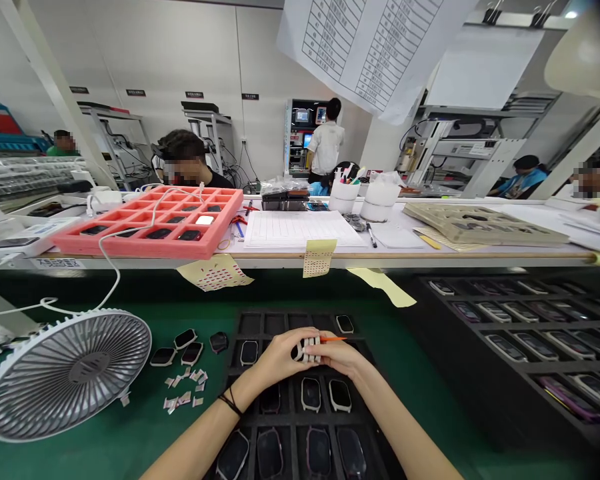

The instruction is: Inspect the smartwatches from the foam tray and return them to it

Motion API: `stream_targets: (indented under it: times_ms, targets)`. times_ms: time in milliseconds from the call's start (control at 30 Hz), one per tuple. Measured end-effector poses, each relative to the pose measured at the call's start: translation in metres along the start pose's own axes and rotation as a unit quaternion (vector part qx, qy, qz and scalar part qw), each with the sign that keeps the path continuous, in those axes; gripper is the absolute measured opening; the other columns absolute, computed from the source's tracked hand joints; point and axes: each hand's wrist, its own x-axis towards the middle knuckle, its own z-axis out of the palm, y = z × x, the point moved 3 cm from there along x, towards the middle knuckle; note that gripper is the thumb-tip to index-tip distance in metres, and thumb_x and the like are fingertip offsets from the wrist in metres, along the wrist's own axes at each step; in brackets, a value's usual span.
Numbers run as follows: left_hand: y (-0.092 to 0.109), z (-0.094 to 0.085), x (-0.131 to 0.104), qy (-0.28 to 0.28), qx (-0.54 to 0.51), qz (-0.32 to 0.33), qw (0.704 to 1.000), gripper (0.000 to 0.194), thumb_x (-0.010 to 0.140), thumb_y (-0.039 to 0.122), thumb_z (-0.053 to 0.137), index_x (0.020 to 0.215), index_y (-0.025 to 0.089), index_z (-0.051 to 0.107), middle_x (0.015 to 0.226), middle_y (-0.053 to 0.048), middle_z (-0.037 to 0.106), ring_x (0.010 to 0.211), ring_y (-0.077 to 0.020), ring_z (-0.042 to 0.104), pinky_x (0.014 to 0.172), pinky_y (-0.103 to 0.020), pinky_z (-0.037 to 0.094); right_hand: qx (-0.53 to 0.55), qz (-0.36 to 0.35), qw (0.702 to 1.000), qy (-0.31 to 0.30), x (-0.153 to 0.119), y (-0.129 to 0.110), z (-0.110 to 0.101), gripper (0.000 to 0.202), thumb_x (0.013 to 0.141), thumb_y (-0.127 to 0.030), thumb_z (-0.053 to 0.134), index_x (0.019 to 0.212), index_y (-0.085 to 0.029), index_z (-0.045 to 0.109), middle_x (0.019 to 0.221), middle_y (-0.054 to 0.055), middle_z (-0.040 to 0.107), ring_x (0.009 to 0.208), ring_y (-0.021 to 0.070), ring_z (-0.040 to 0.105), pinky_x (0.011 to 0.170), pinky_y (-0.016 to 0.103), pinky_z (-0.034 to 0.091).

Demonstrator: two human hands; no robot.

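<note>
Both my hands meet above a black compartment tray (294,421). My left hand (286,355) has its fingers wrapped round a small stack of pale watch cases (310,349). From the right, my right hand (339,355) grips the same stack, and a thin orange tool (334,339) sticks out between its fingers. Square watch bodies with dark faces lie in the tray, among them one watch (311,394) just below my hands and another (249,353) to the left.
A grey fan (87,375) stands at the left, with loose watches (192,353) and small pale parts (184,399) beside it. Another black tray (480,373) is at the right. A shelf (280,263) holds a red foam tray (185,248) and papers. People sit beyond.
</note>
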Motion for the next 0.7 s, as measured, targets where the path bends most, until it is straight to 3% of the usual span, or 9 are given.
stream_targets:
  times_ms: [167, 367, 567, 700]
  targets:
    - [0.0013, -0.0012, 0.0006, 0.009, 0.007, -0.014, 1.0, 0.048, 0.071, 0.017, 0.07, 0.117, 0.022, 0.055, 0.119, -0.005, 0.062, 0.108, -0.0206, 0.06, 0.095, -0.032, 0.047, -0.006, -0.009, 1.0, 0.011, -0.0002, -0.0001, 0.0027, 0.032, 0.046, -0.022, 0.087, 0.07, -0.014, 0.069, 0.063, 0.0, 0.067, 0.059, 0.0146, 0.064, 0.057, 0.025, 0.051]
    - [0.0025, -0.0029, 0.0018, 0.012, 0.003, -0.022, 1.0, 0.047, 0.072, 0.022, 0.07, 0.117, 0.022, 0.054, 0.119, -0.005, 0.062, 0.107, -0.0214, 0.06, 0.094, -0.031, 0.047, 0.009, -0.009, 1.0, -0.005, 0.0013, 0.0017, -0.0006, 0.034, 0.05, -0.028, 0.085, 0.076, -0.014, 0.069, 0.072, 0.003, 0.069, 0.067, 0.0184, 0.067, 0.063, 0.03, 0.053]
    - [0.0046, -0.0017, 0.0001, -0.006, 0.013, -0.003, 1.0, 0.047, 0.074, 0.022, 0.07, 0.118, 0.023, 0.055, 0.12, -0.005, 0.062, 0.109, -0.0212, 0.059, 0.095, -0.032, 0.047, 0.012, 0.003, 1.0, -0.005, 0.0003, 0.0032, 0.0011, 0.035, 0.042, -0.021, 0.087, 0.07, -0.015, 0.067, 0.063, 0.0, 0.066, 0.06, 0.0156, 0.065, 0.058, 0.026, 0.051]
    - [0.0022, -0.0019, 0.0008, -0.012, 0.014, -0.01, 1.0, 0.05, 0.074, 0.022, 0.07, 0.121, 0.023, 0.054, 0.122, -0.005, 0.061, 0.111, -0.0219, 0.059, 0.096, -0.034, 0.047, 0.012, 0.003, 1.0, 0.004, 0.0021, 0.0051, 0.0022, 0.035, 0.042, -0.023, 0.087, 0.069, -0.014, 0.067, 0.063, 0.0, 0.066, 0.059, 0.0162, 0.064, 0.059, 0.028, 0.051]
